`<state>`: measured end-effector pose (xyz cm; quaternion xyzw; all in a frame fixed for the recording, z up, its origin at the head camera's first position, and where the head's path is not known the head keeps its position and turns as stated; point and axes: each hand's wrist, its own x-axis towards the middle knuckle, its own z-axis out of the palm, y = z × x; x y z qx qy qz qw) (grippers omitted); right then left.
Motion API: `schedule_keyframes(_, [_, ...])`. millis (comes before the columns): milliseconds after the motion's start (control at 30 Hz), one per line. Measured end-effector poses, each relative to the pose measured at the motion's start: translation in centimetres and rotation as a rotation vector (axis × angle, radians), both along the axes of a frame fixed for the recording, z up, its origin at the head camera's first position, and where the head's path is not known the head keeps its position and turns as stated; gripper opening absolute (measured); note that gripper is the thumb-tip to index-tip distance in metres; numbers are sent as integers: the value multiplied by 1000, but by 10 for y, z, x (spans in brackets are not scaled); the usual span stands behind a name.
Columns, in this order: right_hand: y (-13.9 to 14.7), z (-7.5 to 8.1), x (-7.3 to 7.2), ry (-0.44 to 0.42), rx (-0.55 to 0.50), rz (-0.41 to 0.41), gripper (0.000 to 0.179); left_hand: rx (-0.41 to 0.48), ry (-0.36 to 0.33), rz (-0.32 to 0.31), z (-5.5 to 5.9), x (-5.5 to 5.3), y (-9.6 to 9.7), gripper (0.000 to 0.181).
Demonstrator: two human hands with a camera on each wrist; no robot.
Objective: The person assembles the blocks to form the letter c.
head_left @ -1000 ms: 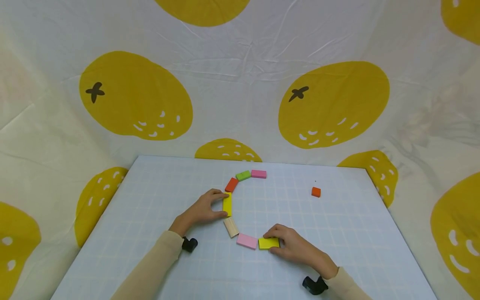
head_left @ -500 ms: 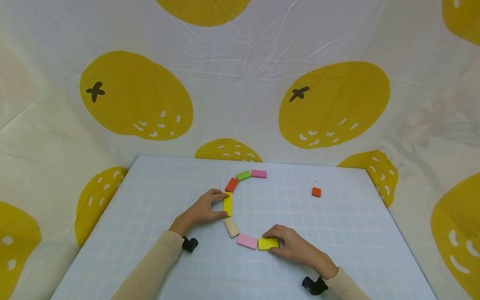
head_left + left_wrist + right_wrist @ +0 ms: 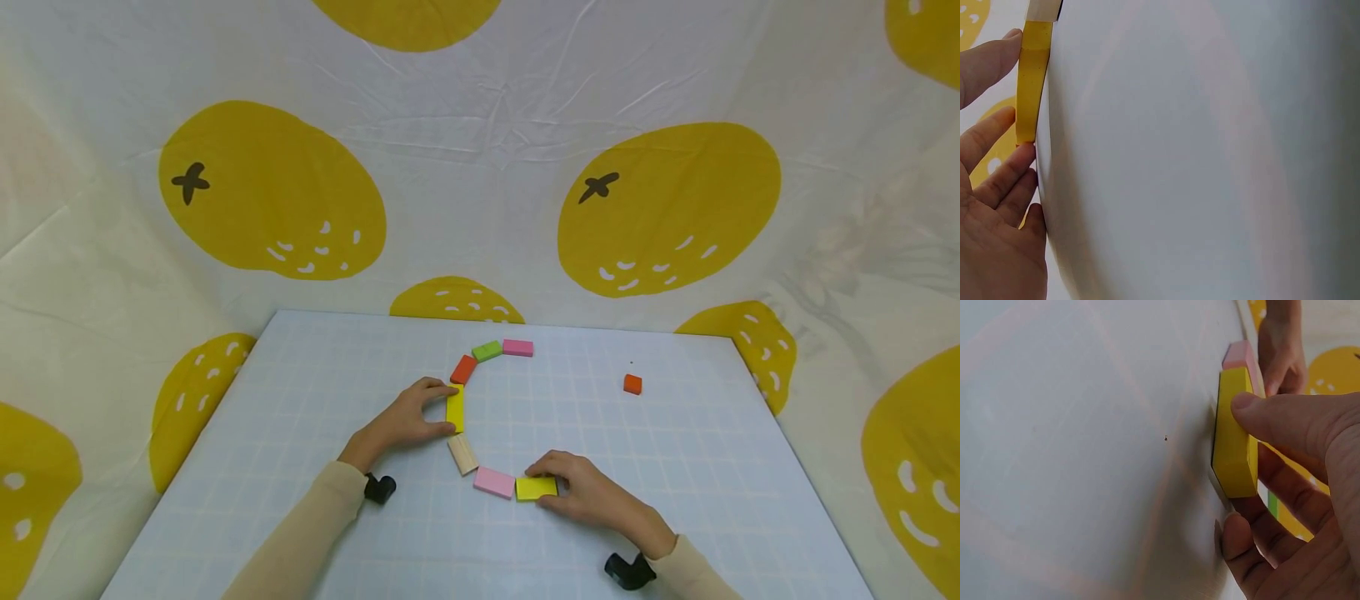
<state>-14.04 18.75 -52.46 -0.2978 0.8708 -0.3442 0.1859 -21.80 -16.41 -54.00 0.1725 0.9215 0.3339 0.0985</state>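
Coloured blocks lie in a curve on the table, like a C that opens to the right. My left hand (image 3: 411, 415) has thumb and forefinger at the two ends of a long yellow block (image 3: 454, 408) on the curve's left side; the left wrist view shows that yellow block (image 3: 1033, 81) too. At the lower end, my right hand (image 3: 583, 490) pinches another yellow block (image 3: 535, 489) by its long sides. That yellow block (image 3: 1233, 428) lies beside a pink block (image 3: 494, 482). Between the pink block and the left-hand block is a bare wood block (image 3: 462, 455).
Above the left hand, a red block (image 3: 463, 369), a green block (image 3: 487, 351) and a pink block (image 3: 517, 347) continue the curve. A small orange-red block (image 3: 632, 384) lies apart at the right. The white gridded table (image 3: 720, 467) meets a fruit-print cloth (image 3: 480, 208) behind.
My right hand has slid its yellow block slightly left, closer to the pink block. The left hand and the other blocks have stayed in place.
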Motion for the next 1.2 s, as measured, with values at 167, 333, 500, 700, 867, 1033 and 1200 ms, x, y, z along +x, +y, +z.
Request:
schedule_keyframes(167, [1,-1,0,17,-2,11,33,-11,-3,6,0,0,1,65])
schedule_keyframes(333, [1,-1,-1,21,2,19,34,-13,-4,4,1,0,1,65])
schedule_keyframes(500, [0,-1,-1,14,9,22,34,-13,-5,5,1,1,1,65])
schedule_keyframes(700, [0,0,-2,10,17,22,34,-17,-4,-1,1,0,0,65])
schedule_keyframes(867, [0,4,-3,5,12,16,38,-21,0,-8,0,-1,0,65])
schedule_keyframes(1033, [2,6,-5,12,17,1,43,-25,3,-15,0,-2,-1,65])
schedule_keyframes(1200, [5,8,-7,40,17,-16,45,-16,4,-23,0,-1,-1,65])
